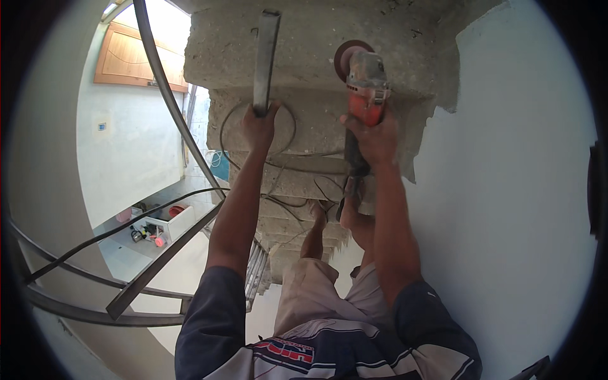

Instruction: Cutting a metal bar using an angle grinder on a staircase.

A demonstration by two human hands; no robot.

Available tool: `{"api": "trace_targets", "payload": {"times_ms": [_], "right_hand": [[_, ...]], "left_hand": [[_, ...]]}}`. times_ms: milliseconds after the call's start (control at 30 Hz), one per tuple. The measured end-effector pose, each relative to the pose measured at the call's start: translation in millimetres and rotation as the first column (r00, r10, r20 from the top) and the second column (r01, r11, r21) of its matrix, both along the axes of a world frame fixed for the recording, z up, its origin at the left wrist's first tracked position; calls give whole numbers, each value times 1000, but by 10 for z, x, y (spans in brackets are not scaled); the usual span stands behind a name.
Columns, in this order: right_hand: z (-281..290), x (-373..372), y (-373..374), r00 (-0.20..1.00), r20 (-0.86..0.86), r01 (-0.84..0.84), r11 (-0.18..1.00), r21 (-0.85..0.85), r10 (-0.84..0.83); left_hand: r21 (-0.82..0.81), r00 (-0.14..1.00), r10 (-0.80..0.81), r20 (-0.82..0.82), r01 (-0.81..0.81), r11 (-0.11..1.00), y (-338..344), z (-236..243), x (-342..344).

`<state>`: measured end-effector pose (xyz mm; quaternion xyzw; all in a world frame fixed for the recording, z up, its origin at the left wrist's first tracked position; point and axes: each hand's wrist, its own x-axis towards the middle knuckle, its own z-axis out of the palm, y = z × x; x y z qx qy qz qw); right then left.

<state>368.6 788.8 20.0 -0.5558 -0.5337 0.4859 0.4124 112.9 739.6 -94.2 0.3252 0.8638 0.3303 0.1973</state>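
Observation:
My left hand (259, 129) is closed round the lower end of a short grey metal tube (266, 60), which points away from me over the bare concrete steps. In my right hand (375, 138) is a red and grey angle grinder (366, 104), gripped by its body. Its reddish-brown disc (350, 58) faces up and left, a little to the right of the tube and apart from it. Whether the disc is spinning cannot be made out. A dark power cable (295, 126) loops over the steps beneath my hands.
Rough concrete stairs (304, 25) run under me, with my feet (345, 212) on lower steps. A curved metal railing (166, 88) and a loose flat bar (164, 259) border the left side. A white wall (506, 158) rises on the right. Below left stands a wooden cabinet (136, 57).

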Motion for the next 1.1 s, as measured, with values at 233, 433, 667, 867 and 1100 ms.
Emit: {"api": "trace_targets", "payload": {"times_ms": [233, 433, 667, 867, 1100], "right_hand": [[239, -29, 473, 903, 405, -143, 989, -24, 141], [256, -190, 921, 856, 461, -213, 973, -94, 232], [288, -421, 1257, 790, 523, -239, 946, -217, 319], [432, -445, 1308, 845, 345, -315, 901, -297, 409], [335, -452, 1411, 825, 417, -311, 923, -227, 381]], "left_hand": [[-36, 997, -14, -76, 11, 999, 341, -477, 144], [-57, 996, -17, -90, 11, 998, 334, -508, 257], [-52, 969, 61, -241, -76, 996, 343, -622, 288], [-35, 966, 80, -244, -91, 995, 346, -625, 291], [-10, 977, 99, -190, -103, 995, 356, -611, 310]]}}
